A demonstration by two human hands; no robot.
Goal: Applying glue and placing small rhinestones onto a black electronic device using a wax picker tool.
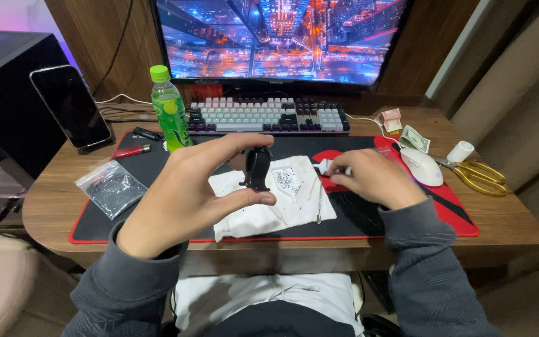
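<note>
Left hand pinches a small black plastic part between thumb and fingertips, held upright above centre frame, clear of the desk. Right hand is curled loosely around a small white tube just right of centre, low over the mat; only the tube's end shows, so grip firmness is hard to read.

Step in hand, as I read it: part presented for work, tube being readied. Next move likely needs the tube tip brought to the part with a steady left hand; small contact area, slip risk.

Below the part: white cloth with a small patch of tiny speckled pieces and thin sticks lying on it. Cloth sits on a black, red-edged desk mat over a wooden desk.

Surroundings: zip bag of dark bits at left, green bottle, red lighter, phone on stand upper left, keyboard and monitor at top, white mouse, gold scissors, banknotes at right.
</note>
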